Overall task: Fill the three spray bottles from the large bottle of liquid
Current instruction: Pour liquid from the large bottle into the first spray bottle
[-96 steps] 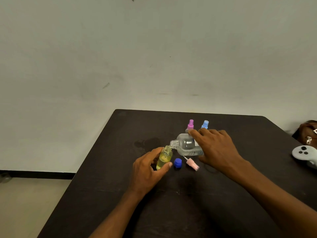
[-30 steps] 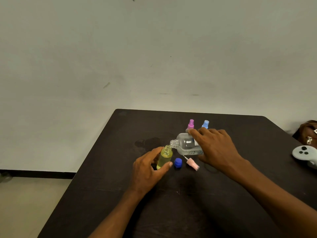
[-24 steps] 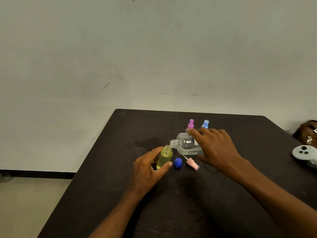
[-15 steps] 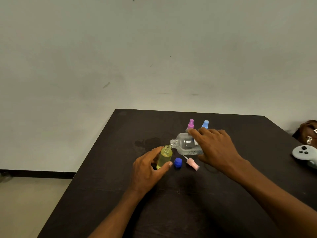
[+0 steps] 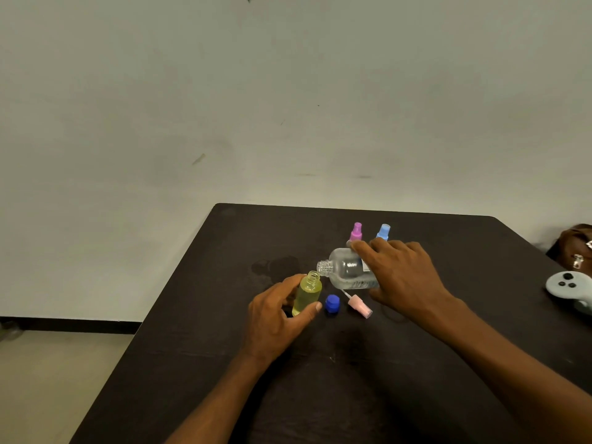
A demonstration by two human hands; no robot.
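Note:
My left hand (image 5: 275, 315) grips a small yellow spray bottle (image 5: 307, 294) that stands uncapped on the dark table (image 5: 224, 363). My right hand (image 5: 403, 277) holds the large clear bottle (image 5: 347, 270) tipped on its side, its open neck right over the yellow bottle's mouth. The yellow bottle's pink spray head (image 5: 359, 305) lies on the table beside a blue cap (image 5: 332, 303). Behind the large bottle stand two capped spray bottles, one with a pink-purple top (image 5: 356, 231) and one with a light blue top (image 5: 383, 231); their bodies are mostly hidden.
A wet patch (image 5: 275, 265) marks the table behind the yellow bottle. A grey game controller (image 5: 568, 288) lies at the right edge, and a brown bag (image 5: 573, 246) sits beyond it. The table's left edge drops to the floor.
Almost nothing differs. Both hands keep the same hold, and the large bottle stays tipped at the yellow bottle's mouth.

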